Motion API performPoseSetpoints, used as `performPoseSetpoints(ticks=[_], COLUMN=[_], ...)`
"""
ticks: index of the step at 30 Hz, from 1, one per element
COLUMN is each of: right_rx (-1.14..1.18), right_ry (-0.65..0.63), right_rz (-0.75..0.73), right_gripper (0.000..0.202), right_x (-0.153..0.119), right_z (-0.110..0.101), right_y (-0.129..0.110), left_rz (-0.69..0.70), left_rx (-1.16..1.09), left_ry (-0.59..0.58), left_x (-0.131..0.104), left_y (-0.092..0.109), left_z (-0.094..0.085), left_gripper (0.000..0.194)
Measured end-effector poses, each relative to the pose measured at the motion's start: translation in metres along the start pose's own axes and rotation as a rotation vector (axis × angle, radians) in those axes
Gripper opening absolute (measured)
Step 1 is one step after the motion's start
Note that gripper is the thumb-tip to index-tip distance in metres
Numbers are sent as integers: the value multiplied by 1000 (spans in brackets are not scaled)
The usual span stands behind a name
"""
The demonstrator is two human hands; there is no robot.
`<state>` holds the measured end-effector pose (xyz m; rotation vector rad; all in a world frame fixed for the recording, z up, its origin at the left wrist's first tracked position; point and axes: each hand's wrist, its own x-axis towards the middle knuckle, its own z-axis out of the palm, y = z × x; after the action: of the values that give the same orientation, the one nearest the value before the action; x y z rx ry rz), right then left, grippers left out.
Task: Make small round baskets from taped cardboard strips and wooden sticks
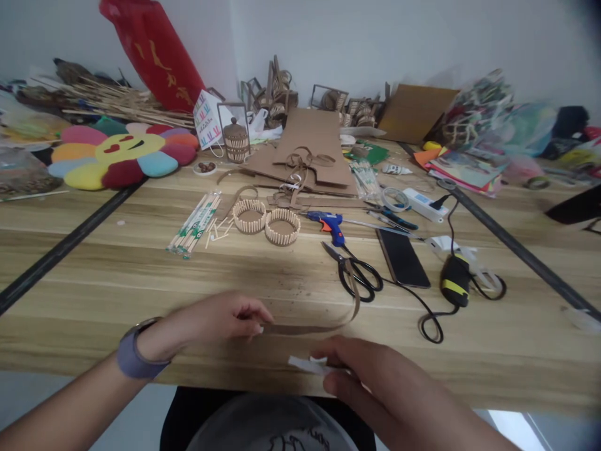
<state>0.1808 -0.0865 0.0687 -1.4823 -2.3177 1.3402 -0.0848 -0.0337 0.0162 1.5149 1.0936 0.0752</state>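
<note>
My left hand (230,318), with a wristband on the wrist, is closed in a pinch at the end of a thin brown strip (305,329). The strip curves right and up, its far end lying over the black-handled scissors (360,279). Close to the table's front edge, my right hand (370,369) grips a small white paper scrap (307,364) between thumb and fingers. Beyond the hands stand two rings of short wooden sticks (282,227), side by side. A blue glue gun (328,224) lies to their right.
Wrapped wooden sticks (195,225) and loose cut pieces lie left of the rings. A dark phone (402,258), a cabled black and yellow device (455,280) and a power strip (426,205) are on the right. Cardboard sheets (307,141) and a flower cushion (124,153) lie farther back.
</note>
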Motion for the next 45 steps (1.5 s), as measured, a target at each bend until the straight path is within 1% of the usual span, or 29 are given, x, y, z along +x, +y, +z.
performPoseSetpoints(ticks=[2,4,5,7,10,14,18,19,22,24,26,28,30,32,36,39,42,45], right_rx=[2,7,18,22,-31,-62,-72,-87,-122,-132,-156,-183,-177,-130,0,67,122,122], right_ry=[-109,-189,-227,-279,-275,-276,-275,-274,-286,-304,-334,-362,-383,-392,-390,-365,-351,-350], right_rz=[25,24,23,20,11,34,33,33,42,34,12,-13,-33,-41,-33,-23,-14,12], right_gripper=[21,22,21,19,15,12,15,16,18,18,19,19,17,15,14,15,15,13], right_x=[5,13,18,30,48,61,67,69,73,75,77,79,80,81,81,79,75,68], right_z=[-11,-16,-17,-15,-9,-1,2,2,3,3,3,3,3,3,4,4,3,3], right_y=[0,5,8,14,18,15,15,14,12,10,8,8,9,11,12,10,8,6], left_rz=[17,24,29,55,88,64,32,40,89,152,212,221,200,179,173,112,35,39], left_rx=[8,67,125,270,413,485,598,655,837,870,828,786,758,713,460,283,175,158], left_ry=[21,29,30,47,114,206,225,249,373,403,395,384,368,341,260,178,175,182], left_x=[0,0,0,-1,-3,-11,-21,-23,-26,-26,-24,-22,-22,-22,-23,-21,-20,-23], left_y=[-1,-4,-5,-6,-8,-10,-8,-7,-5,-7,-11,-15,-14,-8,4,8,8,8], left_z=[-2,-3,-2,1,9,16,20,22,31,37,41,42,42,42,47,52,57,60], left_gripper=[23,13,10,14,21,23,25,24,21,23,25,27,28,28,27,23,19,16])
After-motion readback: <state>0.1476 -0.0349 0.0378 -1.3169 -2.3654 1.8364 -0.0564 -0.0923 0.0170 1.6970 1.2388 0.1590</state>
